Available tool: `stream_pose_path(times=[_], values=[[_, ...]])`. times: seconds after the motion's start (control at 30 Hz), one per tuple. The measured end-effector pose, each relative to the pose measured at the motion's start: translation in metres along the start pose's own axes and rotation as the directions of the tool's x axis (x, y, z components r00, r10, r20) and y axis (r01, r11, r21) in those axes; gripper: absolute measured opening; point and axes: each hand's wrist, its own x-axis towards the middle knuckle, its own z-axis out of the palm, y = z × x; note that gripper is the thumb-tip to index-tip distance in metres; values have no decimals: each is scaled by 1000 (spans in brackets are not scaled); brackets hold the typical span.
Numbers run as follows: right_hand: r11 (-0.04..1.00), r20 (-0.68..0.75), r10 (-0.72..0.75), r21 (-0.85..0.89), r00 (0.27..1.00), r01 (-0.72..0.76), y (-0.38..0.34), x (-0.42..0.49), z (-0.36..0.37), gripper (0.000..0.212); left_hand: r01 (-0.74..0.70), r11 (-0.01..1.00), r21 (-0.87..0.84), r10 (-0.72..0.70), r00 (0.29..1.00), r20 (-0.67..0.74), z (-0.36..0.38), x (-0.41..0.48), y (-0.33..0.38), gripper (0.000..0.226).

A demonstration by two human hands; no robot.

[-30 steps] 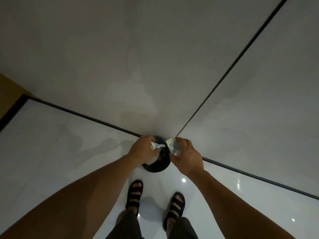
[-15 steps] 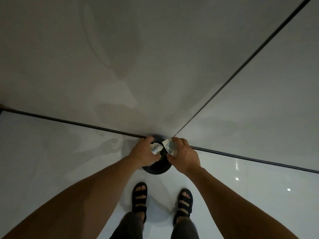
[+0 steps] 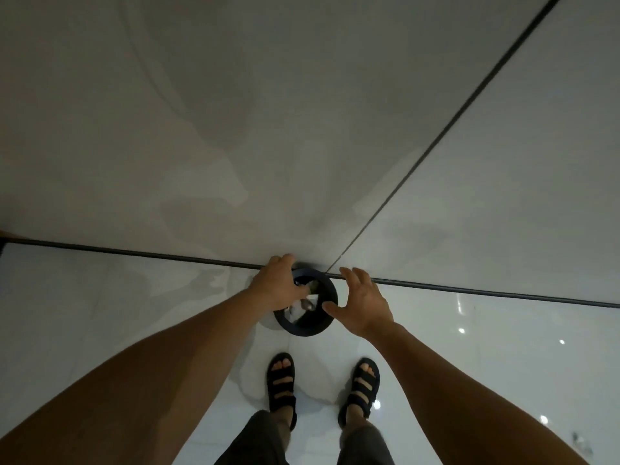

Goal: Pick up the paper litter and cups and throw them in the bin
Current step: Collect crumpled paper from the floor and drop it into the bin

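A round dark bin point(image 3: 327, 325) stands on the glossy white floor in the room's corner. Crumpled pale paper litter point(image 3: 307, 305) lies inside its opening. My left hand point(image 3: 276, 285) hovers over the bin's left rim, fingers loosely bent, holding nothing that I can see. To the right of the rim, my right hand point(image 3: 362, 303) is spread with straight fingers and is empty. No cups are in view.
Two grey walls meet in the corner right behind the bin, with a dark strip point(image 3: 134, 253) along their base. My sandalled feet point(image 3: 281, 380) stand just in front of the bin on the tiled floor point(image 3: 486, 347).
Both hands held crumpled paper over the bin; now the paper lies inside it and both hands have spread apart, empty.
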Motion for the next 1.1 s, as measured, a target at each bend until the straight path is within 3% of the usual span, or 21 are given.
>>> stream_pose_path(times=[0.3, 0.57, 0.73, 0.87, 1.1], values=[[982, -227, 182, 86, 957, -166, 46, -107, -93, 84, -253, 961, 111, 236, 961, 144, -8, -55, 137, 81], [912, -448, 408, 246, 796, -330, 161, -270, -151, 82, -559, 791, 249, 482, 820, 309, 68, -140, 316, 82], [816, -533, 578, 373, 617, -443, 262, -407, -161, 81, -719, 617, 320, 602, 693, 396, 166, -219, 421, 75], [672, -535, 740, 558, 408, -486, 330, -522, -139, 79, -829, 476, 295, 649, 557, 519, 254, -286, 482, 73], [352, -352, 931, 805, 95, -477, 372, -664, -31, 79, -951, 221, 218, 614, 310, 726, 390, -387, 546, 71]])
